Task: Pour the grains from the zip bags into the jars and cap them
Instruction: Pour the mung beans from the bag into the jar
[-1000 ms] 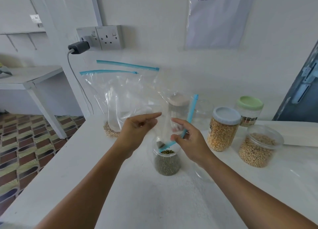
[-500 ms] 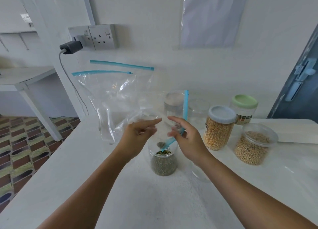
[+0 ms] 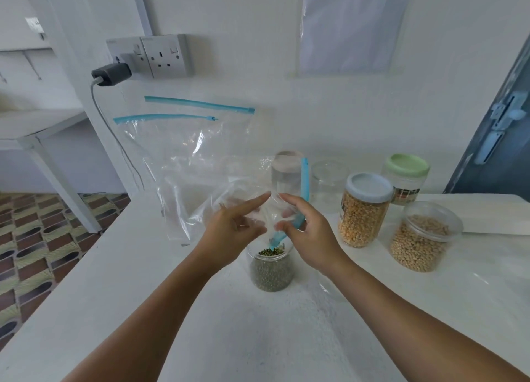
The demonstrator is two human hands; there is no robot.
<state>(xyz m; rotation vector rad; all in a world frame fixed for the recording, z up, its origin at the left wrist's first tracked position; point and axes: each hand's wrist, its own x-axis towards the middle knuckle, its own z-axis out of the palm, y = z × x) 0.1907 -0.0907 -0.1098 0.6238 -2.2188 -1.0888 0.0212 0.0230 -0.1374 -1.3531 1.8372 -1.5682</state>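
Clear plastic zip bag (image 3: 258, 209) being held upended over open jar (image 3: 271, 269) of green grains on white counter (image 3: 143, 310): left hand (image 3: 232, 232) pinching bag, forefinger extended; right hand (image 3: 308, 238) gripping teal zip strip (image 3: 304, 180).

I hold a clear zip bag (image 3: 266, 209) with a blue zip strip tilted mouth-down over an open jar (image 3: 271, 269), which stands upright, nearly full of dark green grains. Two more clear bags (image 3: 183, 152) lean on the wall behind and left of that jar. To its right stand a blue-capped jar (image 3: 364, 209) of yellow grains, an uncapped tub (image 3: 424, 236) of beige grains, and a green-capped jar (image 3: 407, 178) behind them.
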